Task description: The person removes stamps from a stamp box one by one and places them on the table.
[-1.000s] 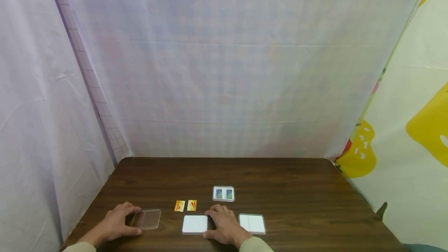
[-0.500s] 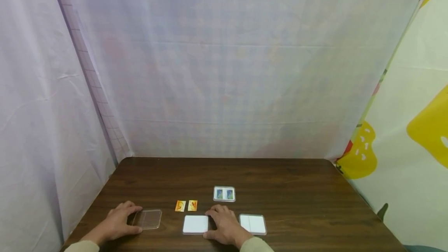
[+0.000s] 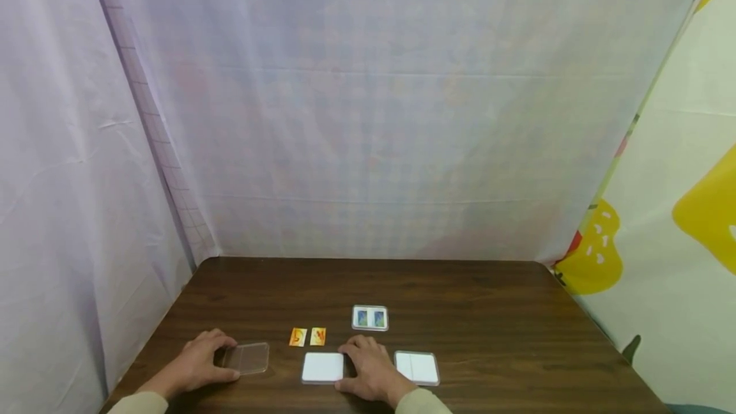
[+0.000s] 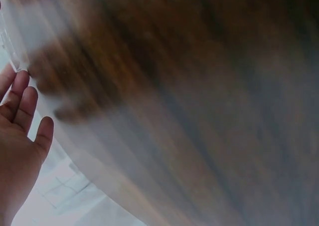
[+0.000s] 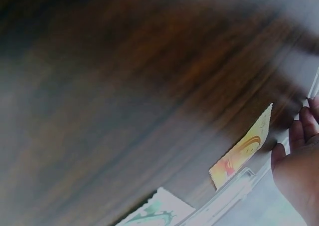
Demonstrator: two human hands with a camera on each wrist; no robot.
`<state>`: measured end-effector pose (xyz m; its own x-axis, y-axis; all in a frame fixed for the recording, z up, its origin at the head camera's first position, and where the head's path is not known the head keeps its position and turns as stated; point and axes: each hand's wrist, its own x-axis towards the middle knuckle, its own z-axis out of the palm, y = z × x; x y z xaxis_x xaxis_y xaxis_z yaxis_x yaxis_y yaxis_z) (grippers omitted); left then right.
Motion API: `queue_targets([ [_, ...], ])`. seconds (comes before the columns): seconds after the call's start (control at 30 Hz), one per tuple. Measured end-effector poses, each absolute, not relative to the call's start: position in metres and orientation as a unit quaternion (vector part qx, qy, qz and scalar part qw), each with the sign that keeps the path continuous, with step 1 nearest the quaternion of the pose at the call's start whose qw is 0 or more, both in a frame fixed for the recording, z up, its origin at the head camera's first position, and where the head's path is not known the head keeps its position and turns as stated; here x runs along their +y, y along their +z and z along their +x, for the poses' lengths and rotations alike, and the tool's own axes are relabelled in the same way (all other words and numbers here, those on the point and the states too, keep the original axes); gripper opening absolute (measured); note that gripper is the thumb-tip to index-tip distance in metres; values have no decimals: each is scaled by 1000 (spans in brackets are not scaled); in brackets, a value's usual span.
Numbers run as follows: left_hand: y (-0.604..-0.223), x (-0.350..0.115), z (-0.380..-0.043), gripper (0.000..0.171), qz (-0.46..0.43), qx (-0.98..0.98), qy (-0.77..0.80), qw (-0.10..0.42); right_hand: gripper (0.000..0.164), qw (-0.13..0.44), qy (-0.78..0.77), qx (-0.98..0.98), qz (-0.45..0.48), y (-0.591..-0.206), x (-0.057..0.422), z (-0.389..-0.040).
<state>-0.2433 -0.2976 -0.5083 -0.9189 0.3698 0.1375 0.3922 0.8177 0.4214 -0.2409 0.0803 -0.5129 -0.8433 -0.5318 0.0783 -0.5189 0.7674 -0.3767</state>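
Observation:
My left hand [image 3: 198,361] holds a clear plastic case lid [image 3: 253,359] by its left end, low over the table, thumb at the near corner and fingers at the far one. In the left wrist view its fingertips [image 4: 21,79] meet a transparent edge. The thumb and fingers of my right hand [image 3: 369,368] span the right end of a flat case with a white insert [image 3: 323,368]. Just beyond this case lie two orange-yellow stamps [image 3: 298,337] side by side. One stamp [image 5: 243,148] shows its toothed edge in the right wrist view.
Right of my right hand is another case [image 3: 418,368] with a divided white insert. Farther back lies a case [image 3: 370,317] bearing two blue-green stamps. The dark wooden table [image 3: 471,292] ends at a white curtain [image 3: 368,145].
My left hand and the clear lid have shifted slightly to the right. The right hand and the white case keep their place; the whole head view drifts a little.

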Motion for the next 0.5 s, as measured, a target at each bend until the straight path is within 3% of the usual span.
queue_targets([
  [0.5,-498,-290,-243,52,-179,-950,-254,25,59,6,-232,926,-298,-504,84,-242],
])
